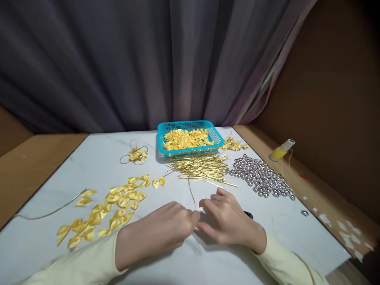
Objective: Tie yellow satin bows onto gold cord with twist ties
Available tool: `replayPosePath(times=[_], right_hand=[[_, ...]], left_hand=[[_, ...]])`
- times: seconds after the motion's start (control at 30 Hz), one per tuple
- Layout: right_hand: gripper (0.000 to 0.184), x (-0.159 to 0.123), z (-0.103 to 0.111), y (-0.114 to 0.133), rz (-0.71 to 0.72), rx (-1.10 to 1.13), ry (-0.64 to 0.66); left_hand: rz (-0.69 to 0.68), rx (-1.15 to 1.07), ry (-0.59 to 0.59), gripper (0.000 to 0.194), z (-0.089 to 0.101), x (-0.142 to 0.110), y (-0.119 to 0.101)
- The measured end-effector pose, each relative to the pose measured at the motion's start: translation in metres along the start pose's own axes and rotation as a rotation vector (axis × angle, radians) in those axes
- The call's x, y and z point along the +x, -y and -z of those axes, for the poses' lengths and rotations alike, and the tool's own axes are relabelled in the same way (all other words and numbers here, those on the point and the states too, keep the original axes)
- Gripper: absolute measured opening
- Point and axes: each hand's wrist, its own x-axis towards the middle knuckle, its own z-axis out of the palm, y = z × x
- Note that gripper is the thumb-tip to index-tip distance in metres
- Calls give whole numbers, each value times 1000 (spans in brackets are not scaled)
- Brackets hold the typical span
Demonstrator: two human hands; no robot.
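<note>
My left hand [162, 229] and my right hand [228, 221] meet near the front of the white table [97, 166], fingertips pinched together on one thin gold wire [191, 192] that rises from between them. Beyond lies a pile of gold wires [202, 166]. Loose yellow ribbon bows [118, 202] are scattered to the left of my left hand. A heap of silver bells [261, 178] lies to the right.
A blue plastic basket [190, 126] of yellow bows stands at the back centre. Finished bows with wire loops [136, 154] lie left of it, others [233, 144] lie right. A yellow thread spool [280, 151] rests on the wooden ledge. Dark curtain behind.
</note>
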Motion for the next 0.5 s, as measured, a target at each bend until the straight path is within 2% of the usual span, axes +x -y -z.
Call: replayPosePath(times=[0.13, 0.27, 0.37, 0.5], right_hand=[[12, 0, -7, -1, 95, -68, 6], [7, -1, -9, -3, 201, -100, 50], [5, -1, -9, -4, 220, -89, 61], [11, 1, -5, -5, 193, -87, 87]], left_hand=[[3, 10, -21, 27, -5, 0, 1], [-20, -2, -25, 30, -6, 0, 2], [-50, 16, -50, 29, -5, 0, 2], [-48, 65, -91, 27, -7, 0, 1]])
